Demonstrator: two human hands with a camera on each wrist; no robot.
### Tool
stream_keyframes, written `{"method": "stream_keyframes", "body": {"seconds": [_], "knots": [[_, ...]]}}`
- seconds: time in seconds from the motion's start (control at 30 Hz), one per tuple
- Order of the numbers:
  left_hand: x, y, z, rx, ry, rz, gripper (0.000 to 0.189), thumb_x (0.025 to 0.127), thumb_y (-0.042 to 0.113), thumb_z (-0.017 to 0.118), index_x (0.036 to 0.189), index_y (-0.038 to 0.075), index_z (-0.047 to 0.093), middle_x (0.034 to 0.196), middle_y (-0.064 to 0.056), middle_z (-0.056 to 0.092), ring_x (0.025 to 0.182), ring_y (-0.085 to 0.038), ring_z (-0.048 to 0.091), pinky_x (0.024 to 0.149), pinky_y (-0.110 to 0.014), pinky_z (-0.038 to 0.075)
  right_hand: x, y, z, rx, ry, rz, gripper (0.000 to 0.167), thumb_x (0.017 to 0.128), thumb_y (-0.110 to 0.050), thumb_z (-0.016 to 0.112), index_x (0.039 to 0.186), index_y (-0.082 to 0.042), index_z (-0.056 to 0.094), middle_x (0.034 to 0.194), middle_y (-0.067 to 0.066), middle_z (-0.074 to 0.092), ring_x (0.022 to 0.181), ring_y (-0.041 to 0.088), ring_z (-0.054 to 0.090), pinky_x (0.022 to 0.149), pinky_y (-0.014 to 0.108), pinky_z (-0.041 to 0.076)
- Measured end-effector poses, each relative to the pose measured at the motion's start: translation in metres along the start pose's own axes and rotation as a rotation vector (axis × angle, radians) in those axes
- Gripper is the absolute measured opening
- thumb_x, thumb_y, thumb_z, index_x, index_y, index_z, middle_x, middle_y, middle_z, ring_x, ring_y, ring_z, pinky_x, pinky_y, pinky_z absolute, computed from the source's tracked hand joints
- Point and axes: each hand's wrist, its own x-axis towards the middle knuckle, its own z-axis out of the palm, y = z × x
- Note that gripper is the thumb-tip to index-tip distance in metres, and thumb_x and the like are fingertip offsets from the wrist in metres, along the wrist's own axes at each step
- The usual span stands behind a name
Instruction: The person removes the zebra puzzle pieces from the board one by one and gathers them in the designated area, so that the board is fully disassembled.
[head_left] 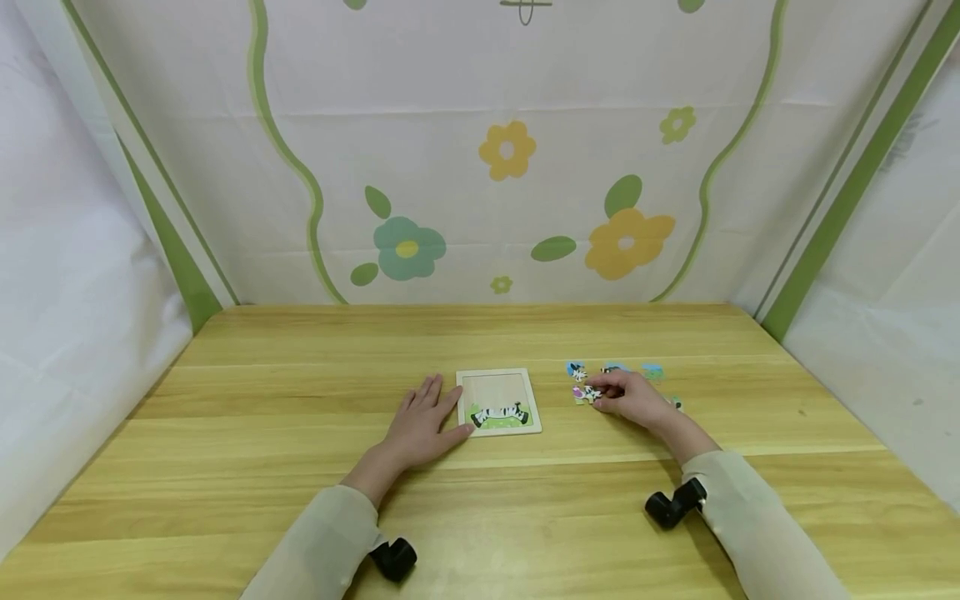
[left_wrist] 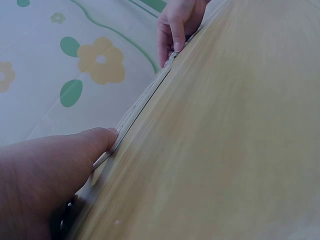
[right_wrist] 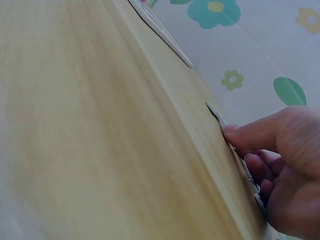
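Observation:
A square wooden puzzle frame [head_left: 497,372] lies on the table, with zebra-leg puzzle pieces [head_left: 501,416] along its bottom. My left hand [head_left: 420,423] rests flat beside it, fingers spread, thumb and index finger touching the left border; its thumb [left_wrist: 102,140] shows against the frame's edge in the left wrist view. To the right of the frame, my right hand [head_left: 633,402] pinches a puzzle piece [head_left: 583,394] with purple and zebra stripes, low over the tabletop. In the right wrist view, the thumb [right_wrist: 260,131] is on the thin piece's edge, with the other fingers curled.
Loose puzzle pieces lie around my right hand: a blue striped one [head_left: 575,369], one partly covered behind the fingers [head_left: 615,367], a blue-green one [head_left: 653,371], and another [head_left: 677,403] mostly hidden by the hand. A flowered cloth [head_left: 450,167] hangs behind the wooden table [head_left: 300,375].

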Motion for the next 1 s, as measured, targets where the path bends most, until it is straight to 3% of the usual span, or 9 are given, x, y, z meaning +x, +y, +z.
{"method": "stream_keyframes", "body": {"seconds": [0.4, 0.6, 0.83, 1.0], "knots": [[-0.001, -0.002, 0.000, 0.000, 0.011, -0.001, 0.065, 0.085, 0.051, 0.040, 0.136, 0.011, 0.029, 0.139, -0.019, 0.012, 0.128, -0.029, 0.004, 0.099, -0.046, 0.005, 0.001, 0.000, 0.000, 0.038, -0.007, 0.002, 0.037, 0.077, -0.007, 0.064, 0.112, 0.003, 0.055, 0.095, 0.013, 0.052, 0.081, 0.022, 0.044, 0.067, 0.030, 0.040], [-0.001, -0.003, 0.002, 0.005, 0.009, 0.001, 0.066, 0.085, 0.052, 0.039, 0.136, 0.011, 0.029, 0.139, -0.020, 0.013, 0.128, -0.029, 0.005, 0.099, -0.046, 0.005, 0.000, -0.004, -0.003, -0.012, 0.010, 0.039, 0.038, 0.079, -0.013, 0.063, 0.112, 0.003, 0.055, 0.090, 0.010, 0.055, 0.079, 0.020, 0.047, 0.065, 0.028, 0.041], [-0.001, -0.002, 0.003, 0.000, 0.013, -0.004, 0.066, 0.084, 0.054, 0.039, 0.136, 0.013, 0.029, 0.140, -0.019, 0.013, 0.128, -0.028, 0.004, 0.099, -0.045, 0.005, 0.003, -0.006, -0.006, -0.076, 0.007, 0.009, 0.033, 0.081, -0.013, 0.061, 0.110, 0.003, 0.056, 0.087, 0.007, 0.057, 0.078, 0.019, 0.049, 0.065, 0.029, 0.042], [-0.001, -0.002, 0.001, -0.010, 0.023, 0.000, 0.066, 0.085, 0.052, 0.041, 0.135, 0.012, 0.031, 0.139, -0.020, 0.014, 0.128, -0.029, 0.005, 0.099, -0.046, 0.006, 0.005, -0.015, -0.006, -0.007, 0.016, -0.002, 0.034, 0.082, -0.012, 0.060, 0.110, 0.006, 0.054, 0.086, 0.009, 0.056, 0.074, 0.020, 0.049, 0.056, 0.026, 0.042]]}}
